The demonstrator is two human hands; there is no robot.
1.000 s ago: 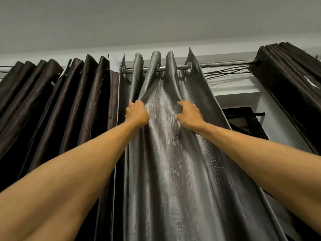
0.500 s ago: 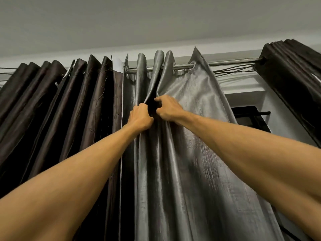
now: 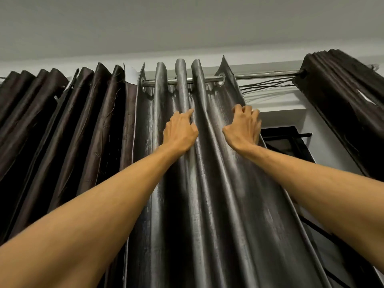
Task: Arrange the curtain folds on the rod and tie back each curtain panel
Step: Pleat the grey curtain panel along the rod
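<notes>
A shiny grey eyelet curtain [image 3: 207, 194] hangs from the metal rod [image 3: 261, 75] in three rounded folds, its right edge rising to a point. My left hand [image 3: 179, 133] pinches a middle fold between thumb and fingers, with the index finger lying up along the fold. Further right, my right hand [image 3: 244, 127] curls its fingers round the panel's right edge. Both hands are a little below the rod.
A dark brown pleated curtain [image 3: 83, 125] fills the left side, touching the grey panel. Another dark curtain [image 3: 342, 96] is bunched at the rod's right end. Thin cords [image 3: 268, 85] run under the bare rod. A dark window frame [image 3: 291, 142] shows behind.
My hands have moved apart: the right one went from the middle fold to the panel's right edge, the left one shifted slightly right. The grey folds now stand more evenly spaced.
</notes>
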